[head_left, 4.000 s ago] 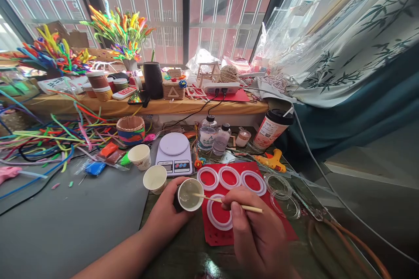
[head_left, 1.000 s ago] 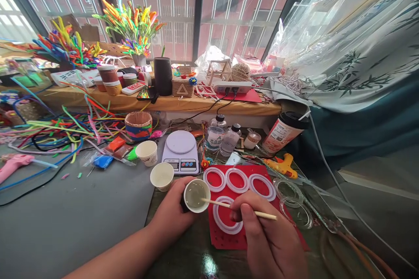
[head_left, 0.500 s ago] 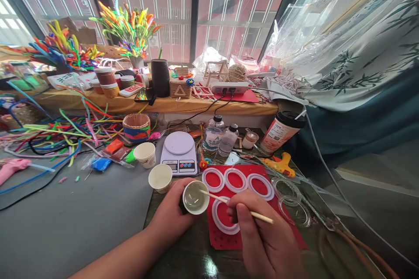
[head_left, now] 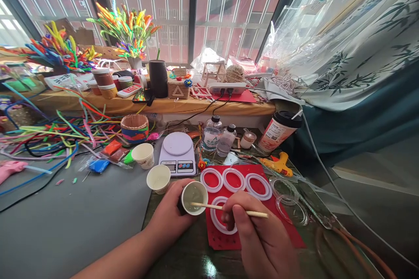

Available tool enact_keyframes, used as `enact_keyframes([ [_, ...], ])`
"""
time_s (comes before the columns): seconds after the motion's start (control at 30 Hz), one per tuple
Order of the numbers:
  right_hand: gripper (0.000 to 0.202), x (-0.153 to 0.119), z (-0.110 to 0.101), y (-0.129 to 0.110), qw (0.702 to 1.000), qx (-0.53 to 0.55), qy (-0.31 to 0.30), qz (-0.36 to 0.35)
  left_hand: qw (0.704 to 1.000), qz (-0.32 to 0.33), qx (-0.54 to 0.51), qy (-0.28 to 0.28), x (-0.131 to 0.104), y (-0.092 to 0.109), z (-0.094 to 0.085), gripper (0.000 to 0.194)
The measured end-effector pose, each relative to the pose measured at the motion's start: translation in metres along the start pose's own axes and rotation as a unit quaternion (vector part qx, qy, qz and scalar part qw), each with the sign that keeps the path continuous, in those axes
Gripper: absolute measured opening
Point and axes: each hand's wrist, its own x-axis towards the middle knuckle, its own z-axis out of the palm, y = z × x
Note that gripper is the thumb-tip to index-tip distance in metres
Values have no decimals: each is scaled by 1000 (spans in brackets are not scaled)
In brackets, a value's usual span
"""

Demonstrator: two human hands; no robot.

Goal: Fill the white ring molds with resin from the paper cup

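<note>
My left hand [head_left: 173, 210] is wrapped around a paper cup [head_left: 194, 212] that holds a clear, greyish liquid [head_left: 195, 194]. A thin wooden stick [head_left: 212, 206] is pinched in my right hand [head_left: 257, 229], its far end dipping into the liquid. Below and beyond my right hand, several white ring molds [head_left: 258, 186] lie on a red sheet [head_left: 225, 242]; the nearest one is partly covered by my fingers. Left of the held cup stands another paper cup [head_left: 159, 178], with a third paper cup [head_left: 143, 156] behind it.
A white kitchen scale [head_left: 177, 152] stands behind the cups, beside two clear bottles [head_left: 225, 141]. At right are clear rings [head_left: 291, 205], a yellow glue gun [head_left: 279, 164] and a lidded drink cup [head_left: 276, 133]. Pipe cleaners [head_left: 65, 133] cover the left back, below a cluttered ledge [head_left: 196, 107].
The stick's tip has shifted left and lower inside the held cup, and the stick lies flatter. My left hand keeps its hold; the whole view has drifted slightly.
</note>
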Motion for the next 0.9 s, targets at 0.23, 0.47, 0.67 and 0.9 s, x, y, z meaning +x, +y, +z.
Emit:
enact_keyframes([
  [0.23,26,0,-1,0,1000,-4,1,-9,1000,-2,1,-7,0,0,1,54],
  [0.47,29,-1,-1,0,1000,-1,4,1,1000,-11,0,-14,0,-2,0,55],
  [0.67,28,-1,-6,13,998,17,48,22,1000,-25,-7,-6,1,0,-1,57],
  [0.9,46,5,-1,29,968,130,94,191,999,-34,-15,0,2,6,0,55],
])
